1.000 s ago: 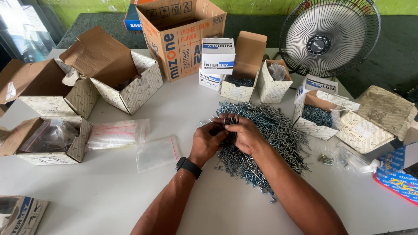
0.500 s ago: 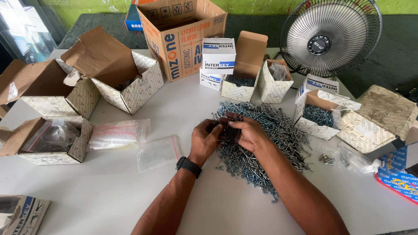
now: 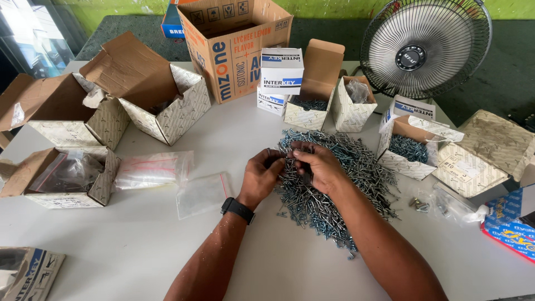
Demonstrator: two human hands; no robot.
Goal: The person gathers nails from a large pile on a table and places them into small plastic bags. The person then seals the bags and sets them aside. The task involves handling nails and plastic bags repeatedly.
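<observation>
The fingers of both hands are bent and pressed close together, pinching a small bunch of thin metal screws (image 3: 285, 161) between the fingertips. The left hand (image 3: 262, 177) and the right hand (image 3: 317, 166) meet right over the near-left edge of the pile of screws (image 3: 340, 178), and they touch each other there. The left wrist wears a black watch (image 3: 238, 209) with a smooth band.

The pile is big, spiky and shiny grey-blue, and it lies flat on the smooth white table (image 3: 134, 245). Just left of the pile lie two floppy clear plastic bags (image 3: 173, 181). Behind the pile stand two small open cardboard boxes (image 3: 329, 106) with a speckled pattern, and a white and blue box (image 3: 282, 71) sits on another one beside them. Farther behind the pile stands a tall brown carton (image 3: 234, 44), open at the top. To the right of the pile is an open box with more screws (image 3: 409, 147) inside. Behind that box stands a round fan (image 3: 426, 47) with a thin wire cage. Well to the left of the pile sit big open boxes (image 3: 111, 100) with torn, bent flaps.
</observation>
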